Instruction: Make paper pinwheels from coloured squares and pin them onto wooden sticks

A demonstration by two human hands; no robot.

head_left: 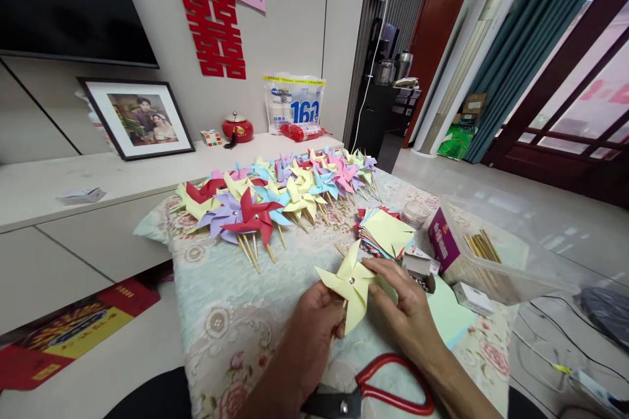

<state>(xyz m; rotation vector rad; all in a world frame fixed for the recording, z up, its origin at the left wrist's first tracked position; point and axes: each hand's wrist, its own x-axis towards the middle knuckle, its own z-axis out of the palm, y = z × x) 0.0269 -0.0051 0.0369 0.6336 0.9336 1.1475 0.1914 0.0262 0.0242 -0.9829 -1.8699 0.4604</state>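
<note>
A yellow paper pinwheel (pixel 350 283) with a silver pin at its centre is held above the table between both hands. My left hand (pixel 314 321) grips it from below, at the stick behind the blades. My right hand (pixel 405 304) pinches its right blade with fingertips. Just beyond lies a stack of coloured paper squares (pixel 386 232), yellow on top. Further back, a large pile of finished pinwheels (pixel 285 193) in red, purple, blue, pink and yellow covers the table.
Red-handled scissors (pixel 388 393) lie near the front edge of the floral tablecloth (pixel 221 314). A clear plastic box with wooden sticks (pixel 484 252) stands at right, with a small jar (pixel 415 213) and small boxes beside it. A low white cabinet (pixel 73 209) runs along the left.
</note>
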